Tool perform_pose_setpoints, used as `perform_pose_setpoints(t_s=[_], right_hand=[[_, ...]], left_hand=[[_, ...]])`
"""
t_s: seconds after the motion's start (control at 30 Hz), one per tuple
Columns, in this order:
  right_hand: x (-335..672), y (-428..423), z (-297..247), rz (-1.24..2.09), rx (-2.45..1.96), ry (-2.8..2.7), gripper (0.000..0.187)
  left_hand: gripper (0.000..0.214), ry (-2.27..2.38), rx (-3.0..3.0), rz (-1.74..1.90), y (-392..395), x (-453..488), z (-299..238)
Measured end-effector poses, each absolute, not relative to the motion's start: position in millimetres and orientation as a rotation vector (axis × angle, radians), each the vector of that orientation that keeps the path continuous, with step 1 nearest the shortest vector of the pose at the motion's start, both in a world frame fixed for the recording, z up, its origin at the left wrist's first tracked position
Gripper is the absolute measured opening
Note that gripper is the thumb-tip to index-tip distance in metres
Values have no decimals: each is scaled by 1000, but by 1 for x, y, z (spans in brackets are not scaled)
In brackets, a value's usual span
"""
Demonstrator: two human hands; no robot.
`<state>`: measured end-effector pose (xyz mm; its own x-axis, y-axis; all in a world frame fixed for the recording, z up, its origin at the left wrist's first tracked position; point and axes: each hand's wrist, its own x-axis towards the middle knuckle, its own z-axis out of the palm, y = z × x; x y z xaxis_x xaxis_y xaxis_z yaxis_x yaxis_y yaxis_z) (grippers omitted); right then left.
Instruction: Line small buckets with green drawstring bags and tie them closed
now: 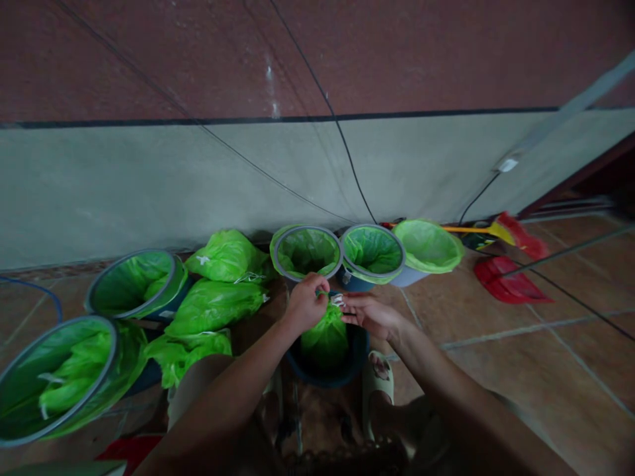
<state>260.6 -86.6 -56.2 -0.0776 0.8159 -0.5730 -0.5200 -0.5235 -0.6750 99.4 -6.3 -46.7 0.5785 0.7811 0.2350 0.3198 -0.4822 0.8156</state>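
Note:
A dark blue bin point(328, 378) stands on the floor right below me, with a bright green plastic bag point(325, 338) bunched up inside it. My left hand point(306, 303) is closed in a pinch on the top of that bag. My right hand point(366, 312) reaches in from the right, its fingers curled on the bag's gathered neck, where a small white strip shows between the two hands. Both hands meet just above the bin's far rim.
Several bins lined with green bags stand along the wall: two at the left point(133, 285), three behind point(306, 252). Tied green bags point(217, 304) lie between them. Red dustpans point(510, 284) and a yellow handle lie on the tiled floor at right. Cables hang down the wall.

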Motion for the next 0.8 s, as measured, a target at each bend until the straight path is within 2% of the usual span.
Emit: perform_pose_setpoints(t_s=[0.13, 0.3, 0.43, 0.5, 0.6, 0.7, 0.8], right_hand=[[261, -84, -59, 1762, -1222, -339, 11], [259, -85, -62, 1738, -1247, -409, 13], [262, -84, -67, 1657, -1268, -599, 20], [267, -82, -70, 1538, -1376, -747, 17], [278, -79, -74, 1203, -1770, -1081, 10], [284, -79, -75, 923, -2111, -1397, 20], [283, -83, -72, 837, -2242, -1527, 23]], left_hand=[[16, 728, 2217, 792, -13, 98, -45], [3, 807, 2360, 644, -18, 103, -55], [6, 860, 2449, 527, -17, 102, -54], [10, 901, 2528, 409, -14, 98, -50], [13, 993, 2652, 111, -7, 89, -46], [15, 1024, 2663, -196, -5, 82, -50], [15, 1063, 2578, -355, -6, 76, -57]])
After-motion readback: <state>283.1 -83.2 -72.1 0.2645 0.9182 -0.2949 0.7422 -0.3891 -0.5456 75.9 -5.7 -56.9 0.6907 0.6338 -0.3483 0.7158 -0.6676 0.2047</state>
